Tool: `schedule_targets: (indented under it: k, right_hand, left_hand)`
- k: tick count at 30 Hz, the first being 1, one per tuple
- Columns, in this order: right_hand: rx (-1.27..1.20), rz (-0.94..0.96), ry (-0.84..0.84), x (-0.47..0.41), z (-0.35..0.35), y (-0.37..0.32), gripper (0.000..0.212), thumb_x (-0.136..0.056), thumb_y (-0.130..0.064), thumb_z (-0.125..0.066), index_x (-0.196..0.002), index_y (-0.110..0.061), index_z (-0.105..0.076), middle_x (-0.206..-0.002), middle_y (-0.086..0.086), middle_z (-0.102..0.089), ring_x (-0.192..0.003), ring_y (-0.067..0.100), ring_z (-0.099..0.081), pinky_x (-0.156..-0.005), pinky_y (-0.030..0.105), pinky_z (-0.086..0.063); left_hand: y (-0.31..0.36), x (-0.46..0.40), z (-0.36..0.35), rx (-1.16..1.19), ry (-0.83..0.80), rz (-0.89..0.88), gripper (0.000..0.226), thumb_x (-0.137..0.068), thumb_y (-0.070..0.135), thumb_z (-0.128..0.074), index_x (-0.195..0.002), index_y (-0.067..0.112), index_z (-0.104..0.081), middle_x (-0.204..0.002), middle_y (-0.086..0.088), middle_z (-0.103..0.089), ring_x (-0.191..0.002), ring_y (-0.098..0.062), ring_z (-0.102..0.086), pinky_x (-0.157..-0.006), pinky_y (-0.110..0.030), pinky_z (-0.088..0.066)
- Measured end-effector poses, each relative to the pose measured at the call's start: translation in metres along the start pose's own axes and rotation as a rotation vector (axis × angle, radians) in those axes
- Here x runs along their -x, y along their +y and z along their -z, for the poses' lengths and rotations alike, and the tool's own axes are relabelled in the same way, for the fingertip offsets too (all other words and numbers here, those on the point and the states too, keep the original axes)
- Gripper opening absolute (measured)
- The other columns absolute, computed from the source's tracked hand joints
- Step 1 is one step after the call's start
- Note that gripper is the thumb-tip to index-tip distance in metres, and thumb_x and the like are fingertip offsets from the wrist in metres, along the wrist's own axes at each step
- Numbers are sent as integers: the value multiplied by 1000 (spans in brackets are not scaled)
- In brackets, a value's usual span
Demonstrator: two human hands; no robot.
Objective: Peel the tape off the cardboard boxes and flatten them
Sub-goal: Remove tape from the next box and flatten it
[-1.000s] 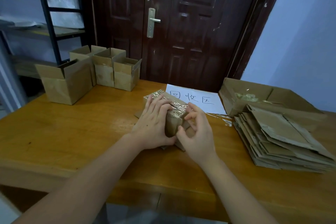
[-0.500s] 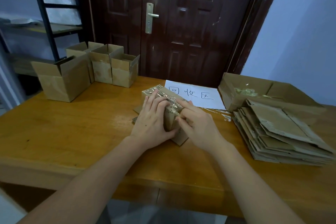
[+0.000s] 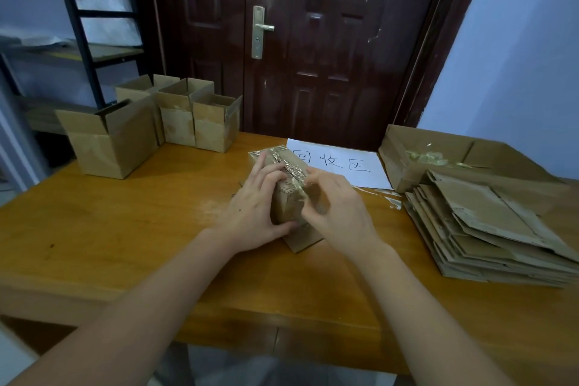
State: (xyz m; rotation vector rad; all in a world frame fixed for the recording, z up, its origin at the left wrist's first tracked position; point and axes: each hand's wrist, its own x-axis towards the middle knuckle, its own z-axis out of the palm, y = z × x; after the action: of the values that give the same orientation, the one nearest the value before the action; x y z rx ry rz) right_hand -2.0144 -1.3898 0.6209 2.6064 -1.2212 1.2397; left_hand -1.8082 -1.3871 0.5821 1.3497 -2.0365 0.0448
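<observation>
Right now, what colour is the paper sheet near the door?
White, with black handwritten characters; the paper sheet shows in the head view.

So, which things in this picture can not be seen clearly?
- Head view: the left hand and right hand cover most of the small taped brown cardboard box; the right hand's grip on the crinkled clear tape is blurred.
- The stack of flattened brown cardboard is cut off by the right edge.
- The scraps inside the large open cardboard box are too small.

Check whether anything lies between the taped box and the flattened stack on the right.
Nothing visible does. The box, held by the left hand and right hand, sits left of the stack, with only bare table between; tape scraps lie farther back.
</observation>
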Motion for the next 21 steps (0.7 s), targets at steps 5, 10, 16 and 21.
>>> schedule_targets:
  k: [5,10,16,21]
  right_hand:
    - [-79,68,-12,-4,-14,2,25,-94,-33,-64,-113,-23,-76,-128,-8,-68,-114,15,-59,-97,41,-48]
    - [-172,-32,65,-12,-7,8,14,-92,-13,-65,-94,-16,-78,-104,-8,-75,-97,7,-67,-88,35,-54]
    - [-401,-301,74,-28,7,10,12,-96,-6,-64,-89,-13,-70,-86,-7,-72,-82,12,-69,-82,40,-56]
    - [-424,-194,-178,-31,13,7,11,-96,-13,-67,-104,-20,-72,-115,-14,-69,-104,4,-65,-94,30,-54]
  left_hand:
    - [16,2,-2,117,30,130,81,-83,62,-74,-144,24,-35,-171,11,-9,-158,-14,17,-118,-48,-35]
    - [18,-3,2,161,15,192,68,-85,52,-75,-138,26,-41,-167,14,-23,-159,-13,8,-120,-50,-32]
    - [1,-9,20,315,-155,179,75,-85,35,-83,-143,38,-36,-163,34,-9,-153,-8,-26,-117,-38,-42]
    - [-11,-7,13,468,-77,262,77,-87,14,-81,-148,41,-44,-162,22,-23,-146,-11,-35,-110,-41,-51]
